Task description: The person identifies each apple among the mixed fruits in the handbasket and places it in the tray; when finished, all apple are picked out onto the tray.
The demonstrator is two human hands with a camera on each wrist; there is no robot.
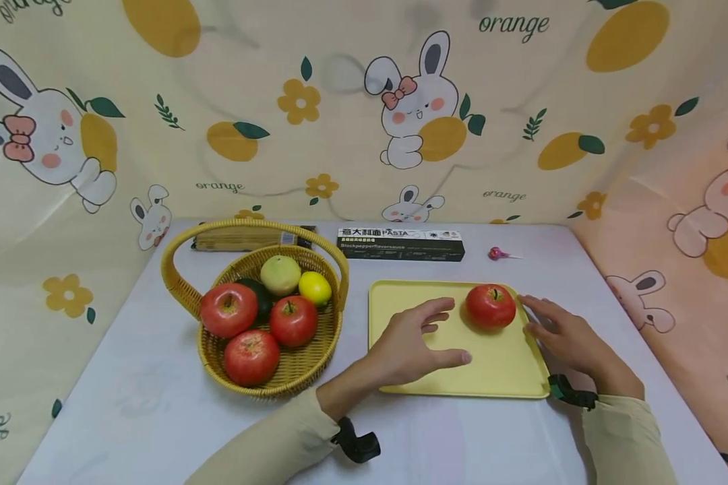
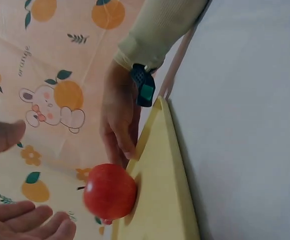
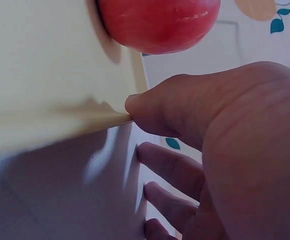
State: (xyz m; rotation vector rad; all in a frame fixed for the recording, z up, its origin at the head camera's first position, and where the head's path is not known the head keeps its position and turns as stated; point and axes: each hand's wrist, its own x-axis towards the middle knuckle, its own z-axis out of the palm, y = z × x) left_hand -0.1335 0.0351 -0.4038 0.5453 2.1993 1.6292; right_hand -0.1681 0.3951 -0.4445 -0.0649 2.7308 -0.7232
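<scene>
A red apple [image 1: 490, 307] sits stem up on the right part of a yellow rectangular tray [image 1: 425, 374]. My left hand [image 1: 414, 342] hovers over the tray to the apple's left, thumb and fingers spread wide apart with nothing between them. On the other side, my right hand [image 1: 573, 340] is at the tray's right edge. In the right wrist view its thumb [image 3: 159, 105] touches the tray's rim, while the other fingers extend outside the tray, near the tabletop. Neither hand touches the apple.
Left of the tray stands a wicker basket [image 1: 205, 357] with a tall handle, holding three red apples, a lemon [image 1: 315, 288], a pale round fruit [image 1: 281, 275] and a dark green one. Behind lie a pasta box [image 1: 400, 245], a noodle pack [image 1: 236, 240] and a lollipop [image 1: 497, 254].
</scene>
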